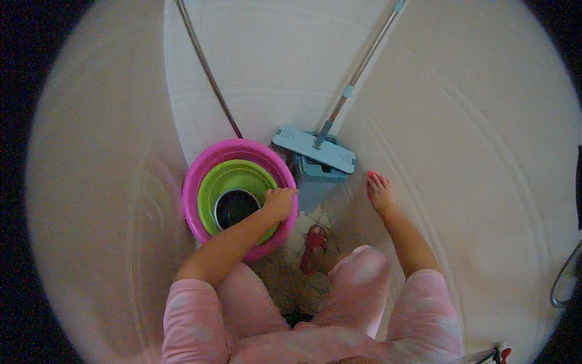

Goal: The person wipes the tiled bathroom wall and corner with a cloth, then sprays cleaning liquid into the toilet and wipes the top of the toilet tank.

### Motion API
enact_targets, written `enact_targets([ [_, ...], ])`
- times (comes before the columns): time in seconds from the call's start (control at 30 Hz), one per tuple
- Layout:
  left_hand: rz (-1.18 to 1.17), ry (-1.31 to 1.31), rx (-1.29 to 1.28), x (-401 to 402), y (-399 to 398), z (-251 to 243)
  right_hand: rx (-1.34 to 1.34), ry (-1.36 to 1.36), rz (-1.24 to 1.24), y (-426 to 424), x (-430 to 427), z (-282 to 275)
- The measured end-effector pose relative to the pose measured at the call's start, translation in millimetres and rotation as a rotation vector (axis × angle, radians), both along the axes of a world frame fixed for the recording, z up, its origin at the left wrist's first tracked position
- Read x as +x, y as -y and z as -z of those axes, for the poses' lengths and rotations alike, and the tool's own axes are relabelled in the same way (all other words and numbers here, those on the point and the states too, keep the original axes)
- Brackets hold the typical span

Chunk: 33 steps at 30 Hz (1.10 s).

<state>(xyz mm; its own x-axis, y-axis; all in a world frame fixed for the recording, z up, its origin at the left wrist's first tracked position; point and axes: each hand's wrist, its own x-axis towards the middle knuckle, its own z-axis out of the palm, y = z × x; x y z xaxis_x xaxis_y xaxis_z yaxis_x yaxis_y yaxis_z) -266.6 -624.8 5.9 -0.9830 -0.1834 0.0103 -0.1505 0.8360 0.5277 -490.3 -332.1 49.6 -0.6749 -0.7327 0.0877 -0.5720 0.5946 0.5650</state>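
Observation:
A pink plastic basin (192, 184) holds a smaller green basin (218, 172), and inside that sits a round vessel with a dark interior (236, 208) and a pale rim. My left hand (279, 204) reaches across to the right side of the nested basins, its fingers closed over their rims. How much of each rim it grips is partly hidden by the hand. To the right, my right hand (379, 191) is held out beside the beige wall with its fingers somewhat apart and no object visible in it. Whether it touches the wall is unclear.
A flat mop head (313, 149) rests on a blue-grey bucket (323, 184), its pole (363, 63) leaning up the wall. Another pole (209, 75) rises behind the basins. My foot in a red sandal (313, 248) stands on the tiled floor. A metal shower hose (557, 286) hangs at the right.

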Motion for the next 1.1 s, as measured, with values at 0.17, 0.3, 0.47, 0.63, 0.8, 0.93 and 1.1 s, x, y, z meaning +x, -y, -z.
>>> enact_targets([
  [0.17, 0.021, -0.111, -0.221, 6.0, -5.4, 28.1, 0.419, -0.123, 0.004, 10.2, -13.2, 10.9],
  [0.3, 0.024, -0.138, -0.196, -1.4, 2.7, 52.0, 0.095, -0.343, -0.089, 22.6, -61.0, -6.2],
  [0.47, -0.062, -0.054, -0.15, 16.3, 14.2, 45.2, -0.208, -0.597, -0.172, 55.0, -70.7, -98.5],
  [0.63, -0.105, -0.167, -0.101, 21.5, 18.3, 35.4, -0.513, -0.601, -0.217, 77.1, -72.7, -188.3],
  [0.8, -0.229, -0.357, 0.046, 7.1, 46.2, 54.7, -0.529, -0.789, -0.185, 106.6, -100.0, -254.5],
  [0.93, -0.335, -0.314, 0.129, 38.1, 36.3, 47.7, -0.39, -0.786, -0.028, 122.6, -103.2, -263.6],
  [1.1, -0.402, -0.192, 0.132, 54.3, 26.3, 57.6, -0.405, -0.674, -0.019, 153.3, -111.5, -253.5],
])
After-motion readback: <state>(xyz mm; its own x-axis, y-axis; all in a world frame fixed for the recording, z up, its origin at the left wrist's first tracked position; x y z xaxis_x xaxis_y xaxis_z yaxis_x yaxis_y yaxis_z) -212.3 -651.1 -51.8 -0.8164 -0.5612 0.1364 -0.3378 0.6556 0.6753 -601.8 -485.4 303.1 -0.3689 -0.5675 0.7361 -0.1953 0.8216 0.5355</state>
